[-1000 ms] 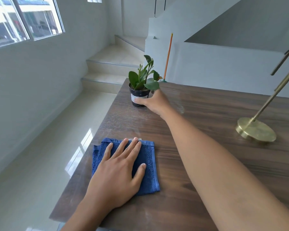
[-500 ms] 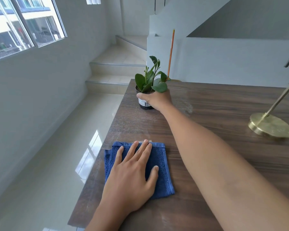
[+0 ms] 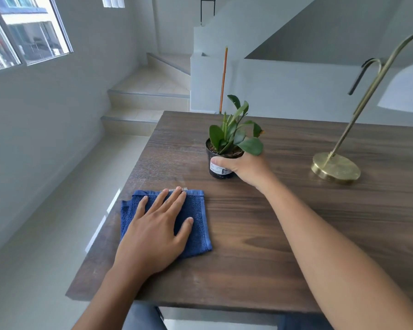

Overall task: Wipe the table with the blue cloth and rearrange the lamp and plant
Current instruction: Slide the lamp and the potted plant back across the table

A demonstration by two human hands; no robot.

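Brass lamp base (image 3: pixel 335 169) stood right of potted plant (image 3: pixel 227 148) | right hand (image 3: pixel 244 168) was wrapped around pot, drawn nearer than before | left hand (image 3: pixel 157 231) was spread flat on blue cloth (image 3: pixel 198 220), counter (image 3: pixel 296 222)

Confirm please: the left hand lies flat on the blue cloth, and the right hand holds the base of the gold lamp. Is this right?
One part is wrong. The right hand holds the black pot of the plant, not the gold lamp, whose base stands untouched farther right on the table. The left hand does lie flat on the blue cloth. The head view shows this.
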